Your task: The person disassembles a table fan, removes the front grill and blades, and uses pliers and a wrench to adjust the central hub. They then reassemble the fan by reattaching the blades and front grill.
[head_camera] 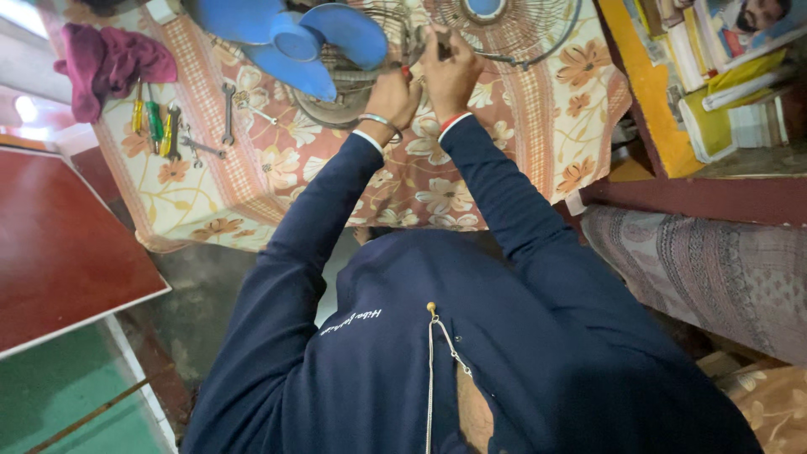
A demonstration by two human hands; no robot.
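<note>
— Two hands up at the far side of the table, close together. What has each got?

— Left hand [395, 94], with a metal bangle at the wrist, is curled into a fist, fingers together around something small; a bit of red shows at its top, but I cannot tell what it is. Right hand [450, 71] is just beside it, fingers bent and pinched on the wire fan guard [504, 29]; whether they grip a wire or a small part there is hidden.

— And the fan itself?

— Blue fan blade [294, 42] sits just left of the left hand, over a second round grille [336, 105] lying under that hand.

— Anything else within reach?

— Well to the left of the hands, screwdrivers [151, 122] with yellow and green handles and a few spanners [227, 109] lie on the floral tablecloth [420, 189]. Beyond those, a maroon rag [105, 59] at the corner.

— Room to move?

— Bare cloth lies between the hands and the near table edge, beneath the forearms. To the right, the cloth's edge falls just short of a yellow shelf [651, 101] of books, so that side is tight
</note>
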